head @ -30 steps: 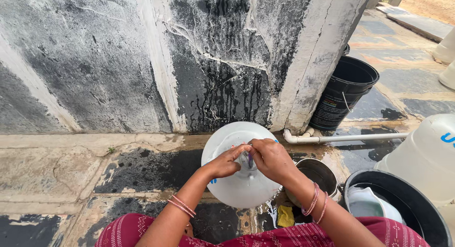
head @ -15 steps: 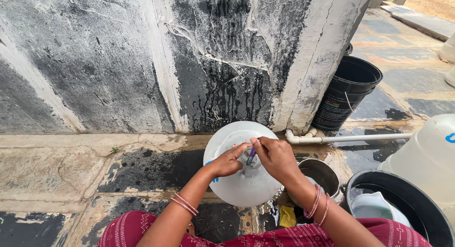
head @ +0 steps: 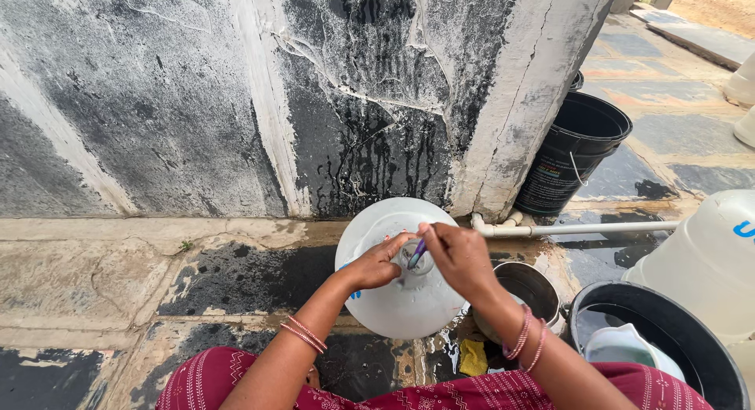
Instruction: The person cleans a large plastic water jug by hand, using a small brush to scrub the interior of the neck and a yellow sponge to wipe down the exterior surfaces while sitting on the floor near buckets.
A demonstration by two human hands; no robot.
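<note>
- Big white water jug [head: 397, 300] sits under both hands — its blue label peeks out below the left wrist, mostly hidden.
- Black bucket [head: 574, 154] up right of the hands, coloured label hard to make out.
- Left hand [head: 379, 262] cups the jug's neck.
- Right hand [head: 460, 256] pinches a small blue-purple stick [head: 416, 253] — the tip's lost in the opening.

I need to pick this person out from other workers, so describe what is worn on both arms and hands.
Both forearms are bare, with no sleeves in view. The left hand has a few thin pink bangles partway up its forearm. The right hand has a looser set of pink bangles just past the wrist. No gloves; I cannot make out any rings on the fingers. A red cloth with a white pattern covers the lap.
</note>
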